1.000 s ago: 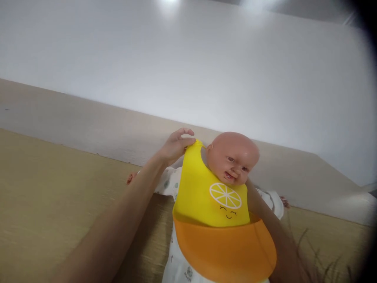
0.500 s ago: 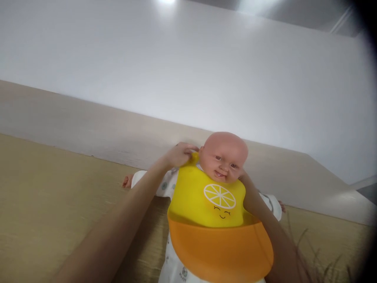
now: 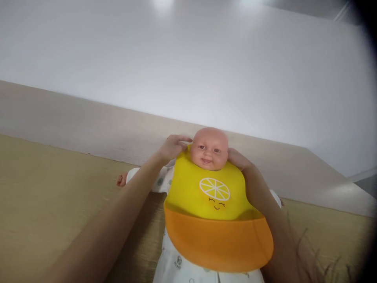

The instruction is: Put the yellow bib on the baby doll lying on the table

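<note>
A baby doll lies face up in a white printed outfit, its arms spread to the sides. Over its chest is a bib, yellow with a white citrus slice and a smiling face, and an orange catch pocket along the bottom. At the left of the doll's neck, my left hand has its fingers closed on the bib's neck strap. My right hand is closed at the other side of the neck, at the bib's upper edge; its fingertips are hidden behind the doll's head.
The doll lies on a tan surface. Behind its head runs a low pale ledge, and a white wall rises beyond. Dark wispy strands hang at the lower right.
The doll's head has gone from tilted right to nearly upright, shifting left. My right hand has come up from behind the head into view; my left hand moved slightly up and left.
</note>
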Demonstrator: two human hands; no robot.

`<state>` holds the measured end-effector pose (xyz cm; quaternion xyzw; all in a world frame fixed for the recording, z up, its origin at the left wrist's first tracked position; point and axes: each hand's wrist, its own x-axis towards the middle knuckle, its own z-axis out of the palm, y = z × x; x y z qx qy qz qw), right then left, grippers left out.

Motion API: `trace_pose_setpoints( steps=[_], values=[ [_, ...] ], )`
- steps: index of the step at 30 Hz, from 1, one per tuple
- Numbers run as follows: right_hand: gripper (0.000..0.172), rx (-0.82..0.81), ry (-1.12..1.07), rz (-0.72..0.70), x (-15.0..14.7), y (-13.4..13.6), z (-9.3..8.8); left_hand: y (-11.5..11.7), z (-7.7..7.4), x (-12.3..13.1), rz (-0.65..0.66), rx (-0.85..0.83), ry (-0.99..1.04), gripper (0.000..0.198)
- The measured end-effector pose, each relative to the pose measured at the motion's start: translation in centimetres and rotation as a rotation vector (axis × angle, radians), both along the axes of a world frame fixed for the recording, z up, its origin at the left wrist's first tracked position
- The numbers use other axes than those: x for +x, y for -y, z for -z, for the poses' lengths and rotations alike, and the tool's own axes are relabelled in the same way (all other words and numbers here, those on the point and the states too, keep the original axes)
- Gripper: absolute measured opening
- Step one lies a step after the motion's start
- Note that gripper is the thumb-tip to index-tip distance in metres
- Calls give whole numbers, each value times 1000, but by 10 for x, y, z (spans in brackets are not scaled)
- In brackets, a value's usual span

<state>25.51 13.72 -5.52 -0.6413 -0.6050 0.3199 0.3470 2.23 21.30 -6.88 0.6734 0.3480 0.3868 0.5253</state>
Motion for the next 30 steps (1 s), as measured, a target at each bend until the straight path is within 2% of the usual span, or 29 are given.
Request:
trace_pose_setpoints(
  steps=[2, 5, 7, 11, 16, 23, 27, 30],
  values=[
    [20, -37, -86, -9, 4, 1, 4, 1, 0, 1, -25, 5, -4, 29],
    [27, -79, -140, -119, 11, -1, 8, 2, 0, 2, -94, -18, -29, 27],
    [34, -106, -61, -135, 15, -4, 10, 2, 2, 3, -127, -41, -63, 27],
    [39, -170, 145, -55, 19, -12, 12, 1, 11, 5, -162, -24, -124, 22],
    [38, -206, 167, -115, 20, -17, 14, 1, 21, 5, -138, -58, -105, 18],
    [40, -181, 130, -190, 25, -18, 20, 0, 23, 4, -120, -84, -59, 21],
    [43, -204, 136, -178, 24, -16, 22, 0, 22, 1, -127, -92, -80, 32],
    [37, -232, 139, -112, 22, -7, 19, 5, 17, -2, -145, -92, -168, 37]
  ],
)
